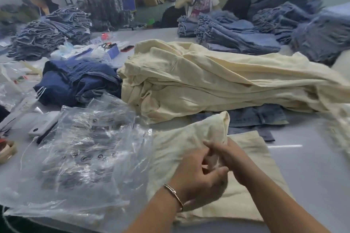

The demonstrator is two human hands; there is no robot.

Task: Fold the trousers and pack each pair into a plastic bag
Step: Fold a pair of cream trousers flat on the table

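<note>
So there's a cream pair of trousers (244, 172) folded flat on the near table edge, with one corner of the fabric bunched up and lifted. Right beside it on the left is a crinkly stack of clear plastic bags (81, 157) with printed labels. Behind sits a rumpled heap of cream trousers (208, 81).

Both forearms enter from 6 o'clock, bare, converging toward centre. Left hand (197, 174), bracelet (174, 195) at the wrist, fingers curled in a pinching grip. Right hand (225, 154) meets it from 4 o'clock, fingers bent, touching the left's fingertips.
</note>
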